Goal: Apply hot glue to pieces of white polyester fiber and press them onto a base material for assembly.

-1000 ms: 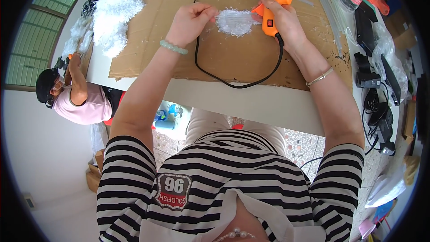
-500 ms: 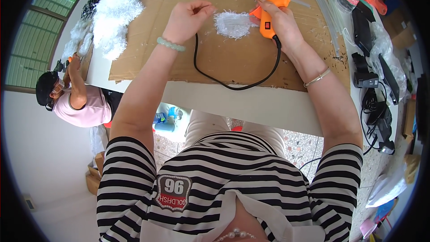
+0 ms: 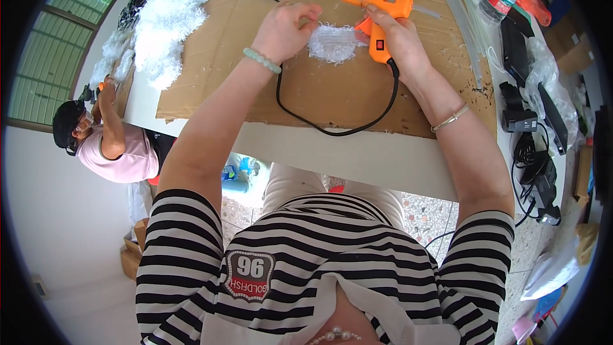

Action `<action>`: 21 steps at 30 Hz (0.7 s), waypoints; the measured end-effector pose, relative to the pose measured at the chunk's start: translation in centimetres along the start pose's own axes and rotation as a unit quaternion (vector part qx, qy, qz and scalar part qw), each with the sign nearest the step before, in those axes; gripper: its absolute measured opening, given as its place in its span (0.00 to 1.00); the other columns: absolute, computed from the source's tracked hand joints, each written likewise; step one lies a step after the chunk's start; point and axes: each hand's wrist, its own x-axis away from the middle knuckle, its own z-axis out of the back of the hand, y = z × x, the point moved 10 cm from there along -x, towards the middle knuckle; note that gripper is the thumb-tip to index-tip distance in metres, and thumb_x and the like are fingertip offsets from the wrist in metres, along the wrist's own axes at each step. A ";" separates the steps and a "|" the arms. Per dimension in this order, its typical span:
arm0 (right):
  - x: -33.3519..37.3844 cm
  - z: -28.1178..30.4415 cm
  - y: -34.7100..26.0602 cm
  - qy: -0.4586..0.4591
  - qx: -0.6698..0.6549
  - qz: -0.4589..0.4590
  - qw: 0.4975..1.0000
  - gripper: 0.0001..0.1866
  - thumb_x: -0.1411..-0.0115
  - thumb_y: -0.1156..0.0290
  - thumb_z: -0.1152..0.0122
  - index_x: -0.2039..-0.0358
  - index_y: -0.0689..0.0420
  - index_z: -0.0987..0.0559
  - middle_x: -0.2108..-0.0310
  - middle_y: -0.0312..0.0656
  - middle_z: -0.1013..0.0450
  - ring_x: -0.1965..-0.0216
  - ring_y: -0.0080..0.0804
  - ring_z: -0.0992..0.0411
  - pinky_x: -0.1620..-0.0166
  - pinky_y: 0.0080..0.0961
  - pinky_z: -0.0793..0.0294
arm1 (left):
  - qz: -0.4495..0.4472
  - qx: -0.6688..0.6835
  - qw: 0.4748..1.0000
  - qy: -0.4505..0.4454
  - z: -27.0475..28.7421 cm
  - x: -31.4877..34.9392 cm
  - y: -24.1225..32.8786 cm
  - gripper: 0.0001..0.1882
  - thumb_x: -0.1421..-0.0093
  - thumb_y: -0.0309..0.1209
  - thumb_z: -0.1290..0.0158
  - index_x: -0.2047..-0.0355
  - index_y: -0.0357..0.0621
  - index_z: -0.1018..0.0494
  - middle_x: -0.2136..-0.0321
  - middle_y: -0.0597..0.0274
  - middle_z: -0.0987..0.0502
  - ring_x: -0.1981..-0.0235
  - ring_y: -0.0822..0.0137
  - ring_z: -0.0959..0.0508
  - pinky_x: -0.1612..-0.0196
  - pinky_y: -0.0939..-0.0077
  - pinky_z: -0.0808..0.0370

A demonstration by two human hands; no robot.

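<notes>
While both hands work over the cardboard sheet [image 3: 255, 83], glue meets fluff.
Head view: the right hand [image 3: 399, 41] is wrapped around an orange glue gun [image 3: 378, 9]; the left hand [image 3: 287, 29] pinches the edge of a white feathery tuft [image 3: 332, 43] lying between them.

Orange glue gun [image 3: 378, 14] beside white fluffy tuft [image 3: 332, 43]

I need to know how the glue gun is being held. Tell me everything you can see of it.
The orange glue gun looks like plastic, with a grey nozzle pointing left and a clear glue stick jutting from its back. The right hand grips its handle, which bears a small red switch. It is held over the cardboard sheet, just above the white fluffy piece. A black cord loops from the handle's base across the cardboard.
</notes>
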 end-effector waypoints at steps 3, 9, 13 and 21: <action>0.3 -0.3 -0.5 -0.002 0.005 0.006 1.000 0.22 0.40 0.60 0.46 0.51 0.62 0.29 0.63 0.38 0.29 0.63 0.25 0.29 0.57 0.20 0.27 | -0.039 0.026 0.999 -0.016 -0.5 0.5 1.3 0.09 0.50 0.23 0.49 0.67 0.43 0.25 0.77 0.57 0.22 0.73 0.56 0.24 0.62 0.66 0.26; 0.6 -0.1 -1.1 -0.007 -0.021 0.023 0.999 0.19 0.40 0.62 0.47 0.53 0.62 0.29 0.65 0.39 0.28 0.64 0.24 0.28 0.59 0.23 0.25 | -0.066 -0.023 0.995 -0.074 -1.7 0.9 1.5 0.11 0.47 0.22 0.50 0.61 0.41 0.26 0.72 0.62 0.21 0.69 0.65 0.24 0.66 0.72 0.26; 2.1 -0.7 -4.4 -0.005 -0.047 0.116 0.992 0.17 0.39 0.63 0.48 0.55 0.62 0.27 0.66 0.38 0.27 0.66 0.25 0.28 0.61 0.24 0.25 | 0.122 0.186 0.972 -0.077 -2.3 1.7 -2.7 0.12 0.45 0.24 0.50 0.59 0.41 0.27 0.70 0.61 0.22 0.70 0.70 0.25 0.68 0.76 0.27; 4.9 -0.6 -6.5 -0.015 0.200 0.075 0.977 0.15 0.39 0.63 0.48 0.57 0.59 0.25 0.68 0.35 0.26 0.64 0.21 0.29 0.59 0.19 0.30 | 0.116 0.125 0.980 -0.103 -2.4 1.7 -2.9 0.11 0.47 0.29 0.46 0.63 0.41 0.24 0.71 0.59 0.22 0.72 0.67 0.25 0.68 0.74 0.27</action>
